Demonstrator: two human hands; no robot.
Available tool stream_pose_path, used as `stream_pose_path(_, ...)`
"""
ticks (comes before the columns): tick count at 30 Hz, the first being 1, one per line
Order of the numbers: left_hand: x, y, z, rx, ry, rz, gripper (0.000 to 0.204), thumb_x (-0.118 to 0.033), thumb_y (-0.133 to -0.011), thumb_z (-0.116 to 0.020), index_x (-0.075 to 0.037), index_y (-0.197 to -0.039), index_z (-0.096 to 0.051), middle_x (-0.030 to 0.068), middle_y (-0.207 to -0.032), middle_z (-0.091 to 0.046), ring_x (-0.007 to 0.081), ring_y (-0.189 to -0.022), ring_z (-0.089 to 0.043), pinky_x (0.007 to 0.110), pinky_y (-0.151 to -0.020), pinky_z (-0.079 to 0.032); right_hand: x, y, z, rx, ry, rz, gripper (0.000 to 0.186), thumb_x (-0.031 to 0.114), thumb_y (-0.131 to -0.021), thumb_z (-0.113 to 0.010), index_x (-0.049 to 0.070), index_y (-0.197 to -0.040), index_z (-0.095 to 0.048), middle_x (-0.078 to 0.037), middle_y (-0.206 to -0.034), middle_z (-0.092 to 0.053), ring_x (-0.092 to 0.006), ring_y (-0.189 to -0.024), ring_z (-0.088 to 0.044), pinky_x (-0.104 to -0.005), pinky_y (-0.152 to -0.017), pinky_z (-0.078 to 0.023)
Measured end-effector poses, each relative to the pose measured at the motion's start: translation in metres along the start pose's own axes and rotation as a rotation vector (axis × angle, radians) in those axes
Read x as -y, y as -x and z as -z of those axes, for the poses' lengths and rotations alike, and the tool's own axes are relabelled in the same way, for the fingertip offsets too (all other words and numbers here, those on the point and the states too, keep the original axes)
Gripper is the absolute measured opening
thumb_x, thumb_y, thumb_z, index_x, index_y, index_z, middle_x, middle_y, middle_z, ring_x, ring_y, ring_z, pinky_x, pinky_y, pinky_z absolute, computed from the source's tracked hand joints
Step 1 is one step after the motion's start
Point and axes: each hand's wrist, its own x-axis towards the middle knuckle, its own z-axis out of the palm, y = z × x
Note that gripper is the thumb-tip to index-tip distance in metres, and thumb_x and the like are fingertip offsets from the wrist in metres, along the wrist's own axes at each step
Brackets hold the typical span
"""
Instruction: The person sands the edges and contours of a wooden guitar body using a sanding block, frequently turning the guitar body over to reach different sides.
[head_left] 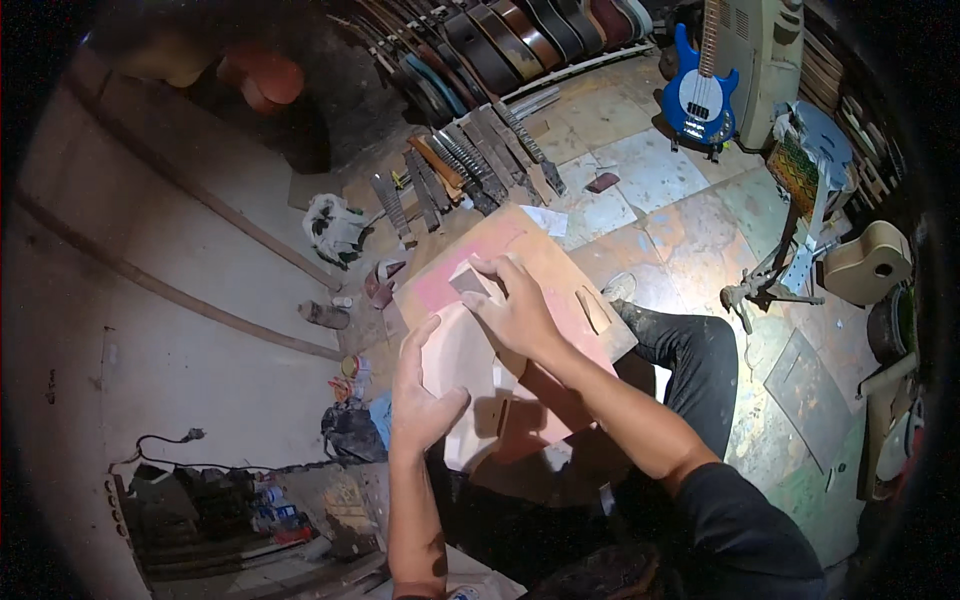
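My left hand (425, 390) grips the left edge of a pale wooden piece (460, 355), its thumb lying across the near part. My right hand (515, 315) pinches a small pale block with a grey face (470, 283), which looks like a sanding block, at the far end of the wooden piece. From this angle I cannot tell whether the block touches the wood. Beneath both lies a tan board with pink patches (555, 252), resting across my lap. A small wood offcut (593, 310) sits on the board's right side.
Several files and rasps (460, 165) lie beyond the board. A row of guitars (510, 45) stands behind them. To the far right are a blue bass guitar (700, 95) on a stand and an unfinished guitar body (868, 262). A white wall (200, 330) bounds the left.
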Motion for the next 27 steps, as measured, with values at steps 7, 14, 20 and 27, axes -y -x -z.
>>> stream_pose_path(7,-0.010,-0.013,-0.009,-0.278,-0.180,0.063,0.036,-0.016,-0.084,-0.078,0.000,-0.115,-0.068,0.0130,-0.107,-0.072,0.0192,-0.096,-0.068,0.034,-0.089,-0.054,0.003,0.020,0.006,0.092,-0.042,-0.061,0.048,0.013,-0.090,-0.079,-0.002,-0.132,-0.061,-0.018,-0.125,-0.065,-0.0259,-0.120,-0.064,-0.0357,-0.105,-0.048)
stream_pose_path(14,-0.020,-0.017,-0.009,-0.333,-0.329,0.223,0.024,-0.021,-0.090,-0.077,0.001,-0.097,-0.069,0.0129,-0.091,-0.074,0.0154,-0.084,-0.069,0.033,-0.078,-0.054,0.008,0.030,0.002,0.109,-0.040,-0.055,0.049,0.017,-0.090,-0.078,0.002,-0.132,-0.061,-0.023,-0.128,-0.062,-0.0378,-0.126,-0.060,-0.0426,-0.108,-0.046)
stream_pose_path(20,0.010,-0.012,0.012,-0.076,-0.015,-0.013,0.042,-0.021,-0.085,-0.075,0.001,-0.120,-0.068,0.0198,-0.135,-0.063,0.0267,-0.120,-0.063,0.039,-0.101,-0.050,0.008,0.028,-0.004,0.069,-0.051,-0.036,0.046,0.016,-0.090,-0.078,0.000,-0.130,-0.060,-0.023,-0.127,-0.062,-0.0382,-0.123,-0.061,-0.0431,-0.105,-0.047)
stream_pose_path(27,0.014,-0.014,0.006,0.077,-0.071,-0.282,0.086,-0.037,-0.072,-0.074,-0.004,-0.148,-0.051,0.0226,-0.167,-0.030,0.0350,-0.151,-0.038,0.050,-0.119,-0.036,-0.001,0.018,-0.001,0.030,-0.073,-0.106,0.046,0.016,-0.092,-0.076,-0.002,-0.130,-0.060,-0.017,-0.125,-0.067,-0.0248,-0.119,-0.063,-0.0374,-0.105,-0.048)
